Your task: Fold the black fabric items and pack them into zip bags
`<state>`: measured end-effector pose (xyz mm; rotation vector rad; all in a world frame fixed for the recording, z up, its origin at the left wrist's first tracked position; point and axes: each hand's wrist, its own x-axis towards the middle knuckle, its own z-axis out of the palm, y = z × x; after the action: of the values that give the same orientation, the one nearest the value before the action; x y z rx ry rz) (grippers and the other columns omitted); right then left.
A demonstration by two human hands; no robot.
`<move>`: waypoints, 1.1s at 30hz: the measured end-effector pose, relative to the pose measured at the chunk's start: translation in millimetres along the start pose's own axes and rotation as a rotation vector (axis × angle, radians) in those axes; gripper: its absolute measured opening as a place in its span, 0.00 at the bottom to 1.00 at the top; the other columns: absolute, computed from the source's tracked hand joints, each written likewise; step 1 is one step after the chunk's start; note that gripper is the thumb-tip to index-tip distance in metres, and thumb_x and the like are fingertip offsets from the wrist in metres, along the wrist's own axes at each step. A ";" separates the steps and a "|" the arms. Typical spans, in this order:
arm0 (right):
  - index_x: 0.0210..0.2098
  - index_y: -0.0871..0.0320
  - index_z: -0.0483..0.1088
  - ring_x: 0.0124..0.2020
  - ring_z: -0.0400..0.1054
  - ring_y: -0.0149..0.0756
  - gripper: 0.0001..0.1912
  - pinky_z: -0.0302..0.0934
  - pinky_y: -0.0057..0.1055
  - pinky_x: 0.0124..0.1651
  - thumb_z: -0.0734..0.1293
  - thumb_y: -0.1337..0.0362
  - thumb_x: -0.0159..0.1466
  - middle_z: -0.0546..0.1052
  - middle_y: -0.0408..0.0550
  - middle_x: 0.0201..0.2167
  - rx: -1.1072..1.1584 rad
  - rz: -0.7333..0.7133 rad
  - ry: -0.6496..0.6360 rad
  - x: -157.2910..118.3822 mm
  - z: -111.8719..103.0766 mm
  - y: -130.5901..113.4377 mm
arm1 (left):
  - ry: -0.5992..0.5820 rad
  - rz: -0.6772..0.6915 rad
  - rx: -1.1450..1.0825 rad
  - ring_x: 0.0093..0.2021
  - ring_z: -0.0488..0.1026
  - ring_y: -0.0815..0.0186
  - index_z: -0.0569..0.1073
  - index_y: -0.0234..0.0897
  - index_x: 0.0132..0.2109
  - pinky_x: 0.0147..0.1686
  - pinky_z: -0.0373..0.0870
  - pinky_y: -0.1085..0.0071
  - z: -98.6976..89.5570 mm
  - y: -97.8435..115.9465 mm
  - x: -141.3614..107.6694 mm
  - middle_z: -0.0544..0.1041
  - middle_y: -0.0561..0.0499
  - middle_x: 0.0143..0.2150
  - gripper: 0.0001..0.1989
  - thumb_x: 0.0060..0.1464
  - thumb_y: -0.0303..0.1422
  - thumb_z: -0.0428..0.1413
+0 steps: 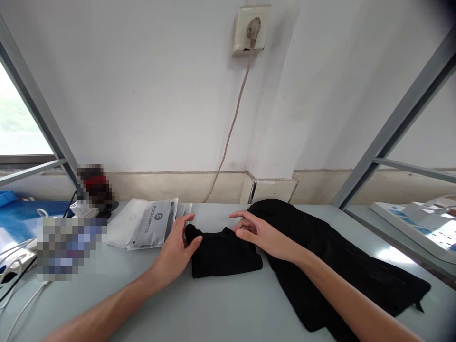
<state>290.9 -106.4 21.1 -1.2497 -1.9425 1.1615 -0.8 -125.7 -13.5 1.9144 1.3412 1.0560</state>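
Note:
A small folded black cloth item (224, 256) lies on the grey table in front of me. My left hand (178, 244) is at its upper left corner, thumb resting over the edge, fingers stretched and apart from the thumb. At the upper right corner hovers or rests my right hand (260, 232), index finger extended and the others loosely bent; whether it touches the cloth is hard to tell. To the right, partly under my right forearm, spreads a larger black garment (320, 247); its exact kind does not show.
Flat plastic packages (153, 225), one printed ROCKBROS, lie behind my left hand. Cables (26, 304) and blurred items (71, 247) occupy the left side. Metal frame posts (395, 95) rise at both sides. A plugged cord (233, 123) hangs down the wall behind the table (199, 308).

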 end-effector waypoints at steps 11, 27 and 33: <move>0.63 0.48 0.67 0.35 0.63 0.36 0.32 0.59 0.33 0.41 0.71 0.43 0.64 0.70 0.41 0.34 -0.012 -0.046 -0.269 -3.7 -12.5 -3.9 | 0.022 0.261 0.162 0.72 0.61 0.59 0.68 0.52 0.61 0.67 0.67 0.55 5.4 -1.3 -3.0 0.61 0.50 0.71 0.23 0.69 0.23 0.42; 0.43 0.52 0.73 0.33 0.69 0.39 0.13 0.64 0.35 0.38 0.63 0.51 0.71 0.76 0.44 0.31 -0.282 -0.140 0.201 3.3 -3.2 9.1 | -0.363 0.564 0.308 0.59 0.76 0.61 0.75 0.45 0.59 0.73 0.56 0.51 -5.7 16.9 -6.2 0.79 0.49 0.56 0.14 0.70 0.31 0.52; 0.53 0.51 0.76 0.50 0.73 0.49 0.21 0.64 0.45 0.56 0.63 0.45 0.71 0.81 0.50 0.50 -0.363 -0.147 -0.001 -3.0 4.4 5.2 | -0.300 0.437 0.474 0.70 0.66 0.54 0.70 0.41 0.65 0.73 0.53 0.44 0.0 -0.6 -2.8 0.73 0.44 0.66 0.20 0.71 0.41 0.53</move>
<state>290.9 -109.8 14.5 -1.2530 -2.2743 0.7580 -1.7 -128.0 -14.8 2.6827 1.0912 0.6228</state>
